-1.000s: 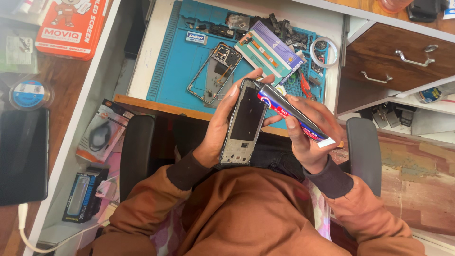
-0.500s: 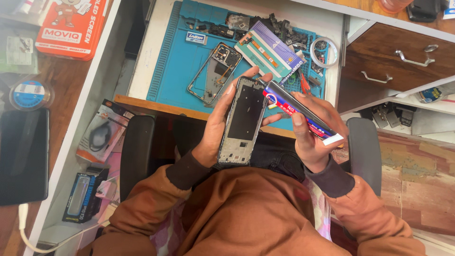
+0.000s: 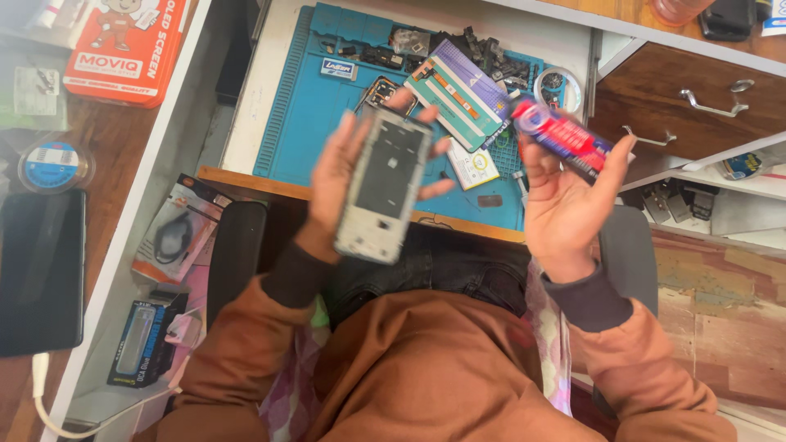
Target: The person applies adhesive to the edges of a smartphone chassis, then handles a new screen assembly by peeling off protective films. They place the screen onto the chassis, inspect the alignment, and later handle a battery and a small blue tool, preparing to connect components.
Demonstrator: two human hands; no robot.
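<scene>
I am cradling a bare phone frame [image 3: 383, 187] in my left hand [image 3: 348, 176], fingers curling up behind it and peeking past its right edge, thumb side hidden. It is sitting loosely rather than being pinched, tilted and blurred, so I judge it could be slipping off my palm toward my lap; a light frame like this would bend or scatter if it fell against the desk edge below my knuckles. My right hand [image 3: 565, 200] is standing open-palmed, fingers spread upward, with a red and blue tube [image 3: 561, 135] resting across the fingertips, only lightly gripped between thumb and forefinger. That hold looks risky too: the tube could be rolling off toward the drawers [image 3: 696, 106] beyond my little finger. Both wrists are bending back, forearms rising from my lap, hands apart. Just beyond my fingers the blue work mat [image 3: 311, 106] is holding loose parts.
</scene>
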